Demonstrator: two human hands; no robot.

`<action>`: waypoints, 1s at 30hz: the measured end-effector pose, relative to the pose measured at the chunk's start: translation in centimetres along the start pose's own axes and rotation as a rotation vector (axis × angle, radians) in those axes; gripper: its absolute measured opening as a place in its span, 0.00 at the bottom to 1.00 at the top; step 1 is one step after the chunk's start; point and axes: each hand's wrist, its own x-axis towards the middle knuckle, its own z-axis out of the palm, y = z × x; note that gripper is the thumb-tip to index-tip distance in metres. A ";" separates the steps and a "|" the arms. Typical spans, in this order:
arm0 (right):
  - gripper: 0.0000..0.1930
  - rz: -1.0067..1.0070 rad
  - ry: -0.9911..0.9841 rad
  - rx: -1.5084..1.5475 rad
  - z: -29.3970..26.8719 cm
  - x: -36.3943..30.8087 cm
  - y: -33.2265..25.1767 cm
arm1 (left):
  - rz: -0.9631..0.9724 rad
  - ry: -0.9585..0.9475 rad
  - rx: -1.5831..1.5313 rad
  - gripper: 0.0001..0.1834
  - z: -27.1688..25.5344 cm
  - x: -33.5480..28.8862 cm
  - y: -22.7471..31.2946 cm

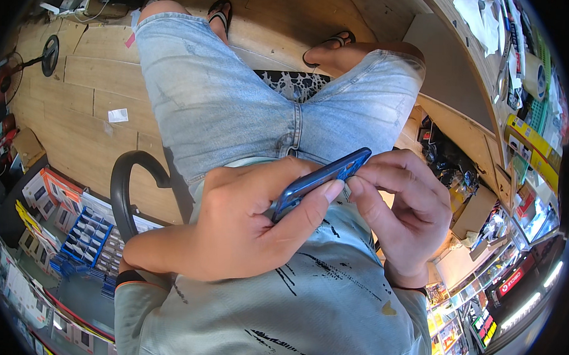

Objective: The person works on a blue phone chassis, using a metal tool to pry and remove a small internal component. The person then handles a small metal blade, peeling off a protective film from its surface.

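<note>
A thin blue phone (322, 179) is tilted in front of my body, its upper end pointing to the right. My left hand (251, 211) is closed round its lower part, with the thumb pressed along the near side. At the upper right end, my right hand (410, 211) pinches thumb and forefinger together close beside the phone's edge. Whatever lies between those fingertips is too small or hidden to make out. The phone's far face is turned away.
A curved black chair armrest (122, 189) stands at my left. Blue compartment trays (85, 235) and boxed goods are further left. On the right runs a cluttered workbench (492, 79) with a tape roll (534, 77). A pedal-like black disc (50, 55) is near the far left.
</note>
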 end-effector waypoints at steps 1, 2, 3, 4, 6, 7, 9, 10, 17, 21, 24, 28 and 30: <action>0.09 0.002 0.003 0.001 0.0 -0.1 0.0 | 0.006 0.002 -0.008 0.06 0.0 0.0 0.0; 0.09 0.003 0.005 0.001 0.0 0.0 0.1 | 0.003 -0.014 0.008 0.06 -0.1 0.1 0.0; 0.08 -0.009 0.003 -0.003 0.0 0.0 0.2 | 0.000 -0.029 0.023 0.07 -0.2 0.1 0.0; 0.08 -0.020 0.000 -0.006 0.0 0.0 0.4 | -0.003 -0.044 0.039 0.07 -0.3 0.1 0.0; 0.08 -0.035 -0.004 -0.013 0.0 0.0 0.7 | -0.002 -0.033 -0.020 0.10 0.1 -0.1 -0.6; 0.08 -0.038 -0.006 -0.017 0.1 0.1 0.8 | -0.001 -0.027 -0.050 0.11 0.5 -0.2 -1.1; 0.08 -0.037 -0.006 -0.017 0.1 0.0 0.8 | 0.021 0.021 -0.057 0.12 1.2 -0.3 -2.1; 0.08 -0.034 -0.004 -0.013 0.1 0.0 0.8 | 0.032 0.045 -0.061 0.12 1.4 -0.4 -2.4; 0.08 -0.022 -0.008 0.001 0.3 0.1 0.8 | -0.095 0.061 -0.167 0.13 1.6 -0.4 -2.7; 0.09 -0.014 -0.012 0.007 0.3 0.1 0.8 | -0.128 0.086 -0.226 0.12 1.8 -0.4 -2.9; 0.09 -0.010 -0.016 0.013 0.3 0.1 0.8 | -0.125 0.095 -0.259 0.12 1.9 -0.5 -3.2; 0.09 -0.003 -0.025 0.031 0.4 0.1 0.9 | -0.136 0.093 -0.269 0.11 1.9 -0.5 -3.2; 0.08 0.012 -0.036 0.058 0.4 0.2 0.9 | -0.155 0.093 -0.273 0.11 1.8 -0.5 -2.9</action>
